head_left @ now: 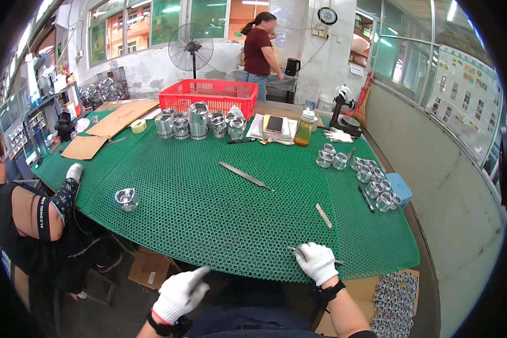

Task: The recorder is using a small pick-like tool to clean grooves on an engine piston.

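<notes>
My left hand (181, 294), in a white knit glove, hangs in front of the near table edge. Its index finger is stretched out and nothing shows in it. My right hand (316, 262), also gloved, rests at the near edge of the green mat, closed on a thin metal tool (339, 261). Both ends of the tool stick out past the fingers; its middle is hidden. Beyond the right hand lie a short pale strip (324, 216) and a long flat file (245, 176). Alone on the left part of the mat stands a shiny metal ring-shaped part (127, 199).
Several metal parts (199, 121) stand before a red crate (208, 93); more (376, 183) sit at right beside a black pen (366, 199). A bottle (304, 128) and phone (274, 124) are at the back. A co-worker (31, 219) sits left; another person (259, 53) stands behind.
</notes>
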A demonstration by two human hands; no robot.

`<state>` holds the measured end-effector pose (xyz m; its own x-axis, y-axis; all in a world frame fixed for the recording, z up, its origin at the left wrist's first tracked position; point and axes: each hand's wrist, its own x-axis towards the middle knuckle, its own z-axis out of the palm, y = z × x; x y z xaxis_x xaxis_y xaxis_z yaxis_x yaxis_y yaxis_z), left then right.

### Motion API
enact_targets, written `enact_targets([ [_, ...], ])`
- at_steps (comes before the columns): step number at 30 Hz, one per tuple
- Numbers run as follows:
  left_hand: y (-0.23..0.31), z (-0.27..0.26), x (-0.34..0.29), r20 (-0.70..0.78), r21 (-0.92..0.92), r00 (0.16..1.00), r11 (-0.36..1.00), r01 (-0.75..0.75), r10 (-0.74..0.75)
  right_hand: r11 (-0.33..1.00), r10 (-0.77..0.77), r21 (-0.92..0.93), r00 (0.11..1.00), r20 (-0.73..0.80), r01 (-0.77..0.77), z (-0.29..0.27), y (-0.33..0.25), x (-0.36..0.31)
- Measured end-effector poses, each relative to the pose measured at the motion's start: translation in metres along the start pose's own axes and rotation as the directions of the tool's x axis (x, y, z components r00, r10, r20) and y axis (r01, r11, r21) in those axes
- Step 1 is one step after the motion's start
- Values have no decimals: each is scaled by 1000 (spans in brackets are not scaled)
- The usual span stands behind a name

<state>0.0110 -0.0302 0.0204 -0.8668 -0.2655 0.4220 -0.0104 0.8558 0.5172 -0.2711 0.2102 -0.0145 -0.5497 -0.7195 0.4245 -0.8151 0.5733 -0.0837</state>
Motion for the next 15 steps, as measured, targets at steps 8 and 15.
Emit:
enact_targets([
  [8, -17, 7, -30, 59, 0, 991, 993, 117, -116, 995, -83, 46, 995, -54, 86, 9, -7, 3],
  [15, -12, 33, 20, 23, -106, 994, 988, -108, 111, 1000, -10, 23, 1000, -1, 10, 6, -2, -4],
])
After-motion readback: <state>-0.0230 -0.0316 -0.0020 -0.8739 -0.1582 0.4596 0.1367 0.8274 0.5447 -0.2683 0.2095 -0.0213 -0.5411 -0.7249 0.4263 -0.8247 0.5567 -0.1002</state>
